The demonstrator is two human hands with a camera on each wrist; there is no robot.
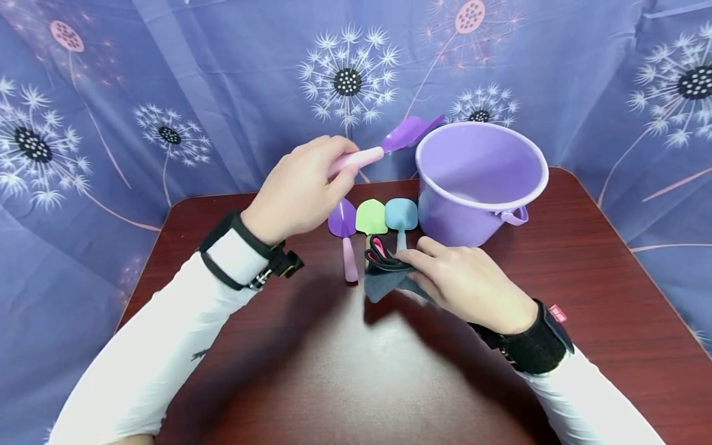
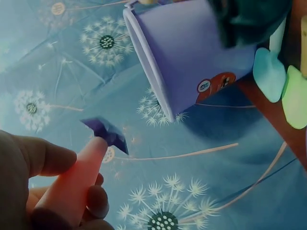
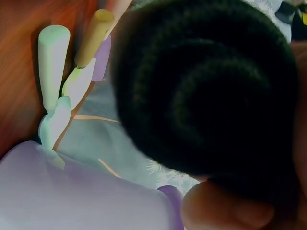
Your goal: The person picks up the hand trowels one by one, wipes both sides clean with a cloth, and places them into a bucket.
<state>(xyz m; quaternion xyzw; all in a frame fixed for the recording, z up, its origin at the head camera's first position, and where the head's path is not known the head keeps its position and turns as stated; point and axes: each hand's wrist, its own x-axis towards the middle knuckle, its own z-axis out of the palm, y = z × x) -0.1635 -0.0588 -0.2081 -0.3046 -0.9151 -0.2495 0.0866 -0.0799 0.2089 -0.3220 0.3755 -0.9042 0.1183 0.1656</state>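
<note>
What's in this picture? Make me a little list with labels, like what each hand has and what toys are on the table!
Left hand: holds a purple rake with a pink handle up in the air, beside the bucket
Right hand: pinches dark gloves lying on the table
Bucket: purple, upright, at the back of the table
Toys lying down: purple trowel, green shovel, blue shovel, side by side
Table: dark red wood

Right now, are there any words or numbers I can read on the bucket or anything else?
None can be read.
Round stickers on the purple plastic bucket: too blurred to read.
Small red tag on the black wristband at the right wrist: too small to read.
</note>
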